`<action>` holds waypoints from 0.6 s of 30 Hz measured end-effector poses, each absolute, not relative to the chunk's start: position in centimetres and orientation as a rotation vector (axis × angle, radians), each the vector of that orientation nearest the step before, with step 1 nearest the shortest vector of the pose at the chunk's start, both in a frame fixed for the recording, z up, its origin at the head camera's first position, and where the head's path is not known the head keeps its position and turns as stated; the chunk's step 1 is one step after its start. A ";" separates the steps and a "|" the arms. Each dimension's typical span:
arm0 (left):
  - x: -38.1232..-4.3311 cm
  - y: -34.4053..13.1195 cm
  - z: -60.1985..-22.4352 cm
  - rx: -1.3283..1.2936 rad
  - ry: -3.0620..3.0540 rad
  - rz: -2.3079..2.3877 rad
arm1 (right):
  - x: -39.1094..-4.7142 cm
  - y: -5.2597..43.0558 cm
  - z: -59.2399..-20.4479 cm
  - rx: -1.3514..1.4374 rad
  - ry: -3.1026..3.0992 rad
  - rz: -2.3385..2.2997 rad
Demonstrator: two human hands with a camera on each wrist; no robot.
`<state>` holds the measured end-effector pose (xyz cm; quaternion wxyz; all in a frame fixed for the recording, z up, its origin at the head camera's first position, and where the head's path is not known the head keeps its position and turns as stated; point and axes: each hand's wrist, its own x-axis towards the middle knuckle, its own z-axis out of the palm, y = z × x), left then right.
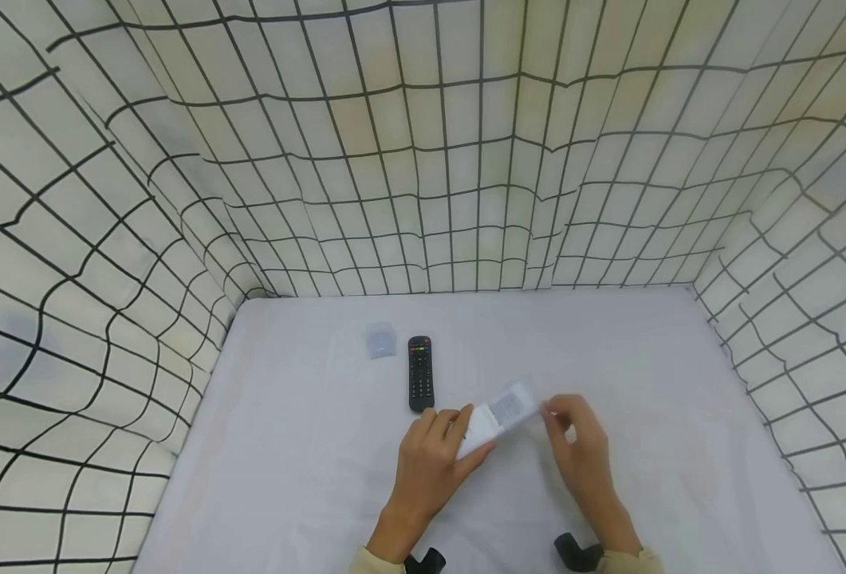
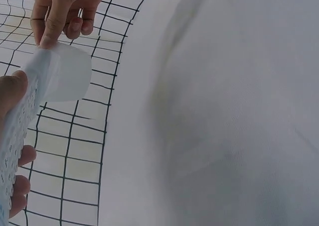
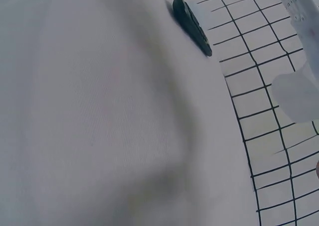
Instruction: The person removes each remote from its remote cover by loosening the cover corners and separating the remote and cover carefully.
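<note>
My left hand (image 1: 430, 454) grips a white remote control (image 1: 476, 430) with a grey display, tilted up toward the right; rows of small buttons show in the left wrist view. Around its far end sits a translucent plastic film (image 2: 70, 74) that hangs out as a loose flap. With thumb and index finger, my right hand (image 1: 582, 442) pinches the film at that end. A black remote control (image 1: 420, 373) lies on the table just beyond my left hand. In the right wrist view, the film (image 3: 297, 94) dangles beside the white remote; my right fingers are almost wholly out of that frame.
A small clear plastic piece (image 1: 381, 340) lies left of the black remote. The table is covered by a white cloth (image 1: 286, 446). White curtains with a black grid (image 1: 430, 183) rise at the back and both sides.
</note>
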<state>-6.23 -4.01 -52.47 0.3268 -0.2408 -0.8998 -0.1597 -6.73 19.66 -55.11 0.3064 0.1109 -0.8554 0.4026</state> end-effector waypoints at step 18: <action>-7.4 -6.0 -52.1 -0.852 -2.287 -0.271 | -8.0 21.3 -53.0 0.320 -2.690 1.396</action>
